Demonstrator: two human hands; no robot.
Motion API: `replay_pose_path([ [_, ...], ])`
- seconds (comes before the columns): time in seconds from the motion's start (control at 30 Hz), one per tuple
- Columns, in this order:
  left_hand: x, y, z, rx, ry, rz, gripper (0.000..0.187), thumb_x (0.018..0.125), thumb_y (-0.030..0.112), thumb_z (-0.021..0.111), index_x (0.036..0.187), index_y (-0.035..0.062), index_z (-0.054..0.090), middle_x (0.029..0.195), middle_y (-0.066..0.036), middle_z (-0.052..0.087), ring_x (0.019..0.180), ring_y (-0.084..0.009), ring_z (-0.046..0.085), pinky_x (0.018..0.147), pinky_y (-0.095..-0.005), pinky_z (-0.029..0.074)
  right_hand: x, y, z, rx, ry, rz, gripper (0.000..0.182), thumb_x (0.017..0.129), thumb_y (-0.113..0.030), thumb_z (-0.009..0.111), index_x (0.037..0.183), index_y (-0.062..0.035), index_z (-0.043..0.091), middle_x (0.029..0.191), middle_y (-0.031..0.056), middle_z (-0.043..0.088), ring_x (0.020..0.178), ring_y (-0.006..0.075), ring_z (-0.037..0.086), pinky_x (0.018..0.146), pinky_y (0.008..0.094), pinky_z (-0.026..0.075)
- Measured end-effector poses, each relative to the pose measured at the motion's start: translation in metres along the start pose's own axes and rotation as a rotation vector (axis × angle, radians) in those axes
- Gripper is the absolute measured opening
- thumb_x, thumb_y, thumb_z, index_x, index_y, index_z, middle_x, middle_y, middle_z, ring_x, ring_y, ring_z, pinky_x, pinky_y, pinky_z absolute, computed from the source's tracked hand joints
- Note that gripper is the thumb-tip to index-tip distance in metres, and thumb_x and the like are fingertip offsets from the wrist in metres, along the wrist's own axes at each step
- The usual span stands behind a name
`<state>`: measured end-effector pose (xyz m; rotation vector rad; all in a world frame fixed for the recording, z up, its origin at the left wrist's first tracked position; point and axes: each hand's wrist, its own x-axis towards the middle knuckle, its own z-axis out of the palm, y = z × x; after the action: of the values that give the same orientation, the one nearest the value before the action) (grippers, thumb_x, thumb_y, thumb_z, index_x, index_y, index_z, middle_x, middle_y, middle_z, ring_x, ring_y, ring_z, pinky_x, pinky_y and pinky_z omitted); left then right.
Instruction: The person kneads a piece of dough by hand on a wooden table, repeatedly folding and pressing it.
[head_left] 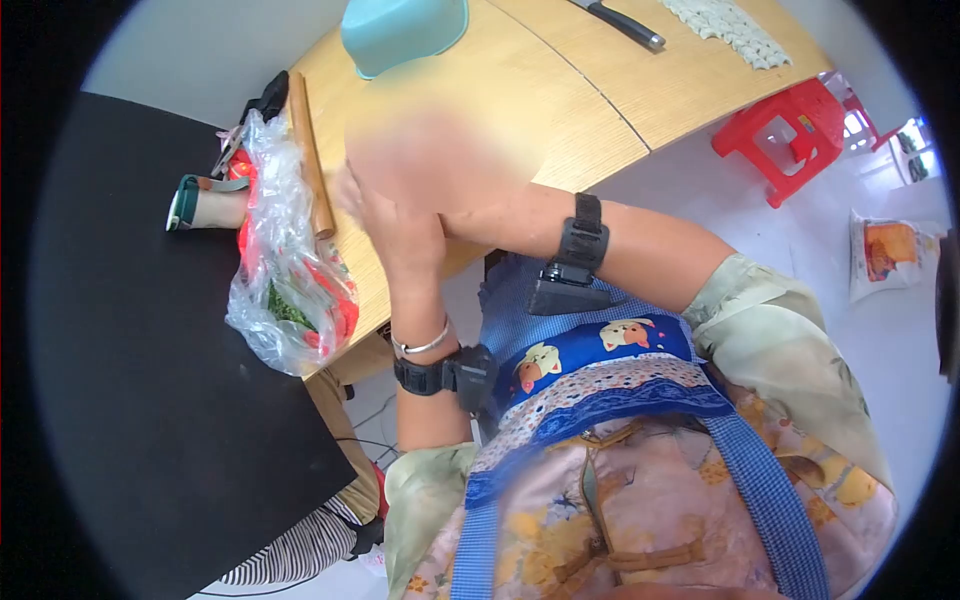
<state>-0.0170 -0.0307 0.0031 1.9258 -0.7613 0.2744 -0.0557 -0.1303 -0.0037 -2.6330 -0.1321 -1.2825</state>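
My left hand [395,215], at the end of the arm with a silver bracelet, is raised over the wooden table [560,110]. Against it lies my right hand [450,165], its forearm coming in from the right. A blurred patch covers most of both hands, so their fingers and anything between them are hidden. Beyond them stands a light blue plastic container [405,35]. Left of the hands lie a wooden rolling pin [310,155] and a clear plastic bag [270,230] with red and green contents.
A black-handled knife [630,27] and a row of pale dough pieces [735,32] lie at the far right of the table. Red stool [790,135] and a packet [890,255] are on the floor. Left is a black surface [150,350] with a cup [210,203]; striped cloth [290,548] shows below.
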Motion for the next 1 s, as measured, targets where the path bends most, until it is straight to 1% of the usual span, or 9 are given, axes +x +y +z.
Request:
replay_pose_path([
  [0.03,0.003,0.002,-0.001,-0.005,-0.008,-0.002,0.065,0.104,0.04,0.05,0.145,-0.0083,0.041,0.143,-0.031,0.045,0.139,-0.04,0.039,0.116,-0.0449,0.03,-0.001,0.003,0.003,-0.005,-0.005,0.007,0.023,0.088,-0.023,0.063,0.104,-0.0068,0.07,0.104,0.0077,0.066,0.102,0.0294,0.058,0.087,0.0465,0.045],
  [0.1,0.008,0.005,-0.001,0.441,0.085,0.366,0.06,0.098,0.036,0.059,0.14,-0.0058,0.05,0.137,-0.032,0.051,0.134,-0.0435,0.044,0.114,-0.0485,0.032,0.0,0.009,0.008,0.099,-0.097,0.063,0.021,0.084,-0.022,0.067,0.1,-0.0088,0.068,0.101,0.0075,0.067,0.1,0.0285,0.058,0.084,0.0445,0.045],
  [0.13,0.015,0.004,0.007,0.189,-0.045,0.325,0.052,0.094,0.034,0.064,0.13,-0.0029,0.061,0.129,-0.031,0.057,0.127,-0.045,0.05,0.11,-0.0498,0.038,0.0,0.014,0.008,0.098,-0.097,0.072,0.021,0.084,-0.022,0.067,0.1,-0.0088,0.068,0.101,0.0075,0.067,0.1,0.0285,0.058,0.084,0.0445,0.045],
  [0.27,0.038,0.002,0.028,0.188,-0.043,0.323,0.044,0.094,0.033,0.064,0.121,-0.0011,0.067,0.122,-0.027,0.064,0.119,-0.0427,0.057,0.104,-0.0487,0.043,0.005,0.039,0.021,0.033,-0.079,0.031,0.024,0.077,-0.022,0.073,0.096,-0.0086,0.067,0.093,0.0099,0.068,0.095,0.0299,0.06,0.078,0.0405,0.048],
  [0.43,0.079,-0.012,0.047,0.042,-0.186,0.037,0.048,0.095,0.04,0.057,0.112,-0.0029,0.07,0.107,-0.025,0.071,0.106,-0.0392,0.065,0.095,-0.0423,0.048,0.02,0.065,0.035,0.112,-0.071,0.177,0.021,0.071,-0.027,0.076,0.083,-0.0117,0.071,0.078,0.011,0.071,0.078,0.0312,0.069,0.069,0.0403,0.054],
  [0.67,0.12,-0.053,0.061,-0.086,-0.334,-0.192,0.054,0.097,0.046,0.052,0.107,-0.0029,0.071,0.109,-0.027,0.071,0.102,-0.0418,0.066,0.09,-0.0437,0.049,0.04,0.07,0.034,0.048,-0.37,0.296,0.02,0.071,-0.031,0.076,0.078,-0.012,0.074,0.079,0.0117,0.074,0.079,0.0305,0.072,0.071,0.042,0.056],
  [0.83,0.069,-0.026,0.046,-0.054,-0.13,0.005,0.045,0.1,0.038,0.051,0.113,-0.0025,0.064,0.102,-0.027,0.069,0.101,-0.042,0.065,0.092,-0.0464,0.048,0.024,0.058,0.02,0.055,-0.27,0.251,0.018,0.074,-0.025,0.073,0.082,-0.0099,0.071,0.084,0.0114,0.073,0.084,0.0326,0.07,0.075,0.0422,0.054],
  [0.93,0.033,-0.024,0.04,-0.068,-0.019,0.204,0.046,0.099,0.032,0.051,0.123,-0.0059,0.057,0.112,-0.029,0.064,0.105,-0.0453,0.06,0.095,-0.0498,0.045,0.003,0.045,0.018,0.138,-0.067,0.094,0.027,0.081,-0.023,0.067,0.102,-0.0054,0.065,0.093,0.0106,0.066,0.095,0.0292,0.063,0.084,0.042,0.047],
  [1.0,0.012,-0.021,0.036,-0.054,0.077,0.34,0.048,0.098,0.032,0.051,0.125,-0.0077,0.055,0.116,-0.029,0.062,0.106,-0.0462,0.058,0.097,-0.0509,0.044,-0.008,0.033,0.012,0.14,0.037,0.002,0.027,0.081,-0.023,0.067,0.103,-0.0063,0.066,0.099,0.0095,0.066,0.099,0.0285,0.062,0.085,0.043,0.047],
])
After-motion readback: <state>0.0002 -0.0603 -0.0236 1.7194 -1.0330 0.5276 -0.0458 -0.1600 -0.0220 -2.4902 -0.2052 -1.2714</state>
